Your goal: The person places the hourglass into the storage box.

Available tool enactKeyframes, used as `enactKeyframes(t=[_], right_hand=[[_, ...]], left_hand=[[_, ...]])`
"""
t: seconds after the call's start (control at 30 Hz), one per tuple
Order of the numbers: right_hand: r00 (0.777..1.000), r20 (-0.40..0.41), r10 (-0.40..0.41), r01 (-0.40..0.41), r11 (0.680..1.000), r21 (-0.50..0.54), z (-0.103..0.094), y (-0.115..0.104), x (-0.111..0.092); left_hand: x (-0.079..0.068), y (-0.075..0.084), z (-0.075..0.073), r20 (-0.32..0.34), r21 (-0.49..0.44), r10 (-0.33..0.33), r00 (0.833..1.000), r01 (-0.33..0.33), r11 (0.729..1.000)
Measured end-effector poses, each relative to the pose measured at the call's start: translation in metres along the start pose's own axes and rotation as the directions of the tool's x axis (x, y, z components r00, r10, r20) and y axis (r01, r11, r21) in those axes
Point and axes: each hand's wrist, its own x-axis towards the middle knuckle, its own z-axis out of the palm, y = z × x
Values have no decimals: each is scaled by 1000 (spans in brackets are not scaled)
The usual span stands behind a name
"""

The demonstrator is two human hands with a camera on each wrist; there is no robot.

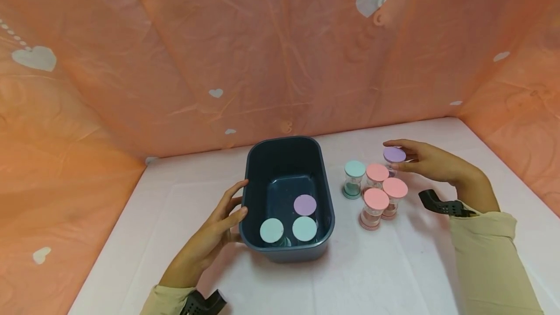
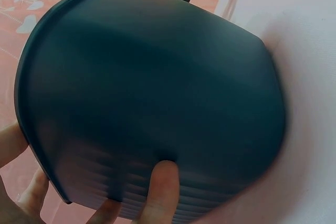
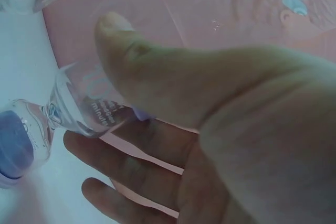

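The dark blue oval plastic tub (image 1: 286,159) stands mid-table on the white table cover (image 1: 372,276), with bare cover in front of it and orange sheeting close behind. The left hand (image 1: 214,235) presses straight fingers against the tub's left wall. Inside stand 3 sand timers: 2 teal-capped, 1 purple-capped (image 1: 305,204). Right of the tub stand 5 more, bunched together: 1 teal (image 1: 354,169), 3 pink (image 1: 376,199) and 1 purple-capped sand timer (image 1: 394,154), whose top the right hand (image 1: 430,162) pinches between thumb and fingers.
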Motion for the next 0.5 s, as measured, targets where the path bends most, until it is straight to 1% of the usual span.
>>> enactKeyframes(t=[0.17,0.5], right_hand=[[1000,5,11,-11,1000,25,1,2,1],[999,7,34,-34,998,45,2,4,2]], left_hand=[[0,0,0,1,11,9,1000,-9,1000],[1,-1,1,2,4,1,1000,-1,1000]])
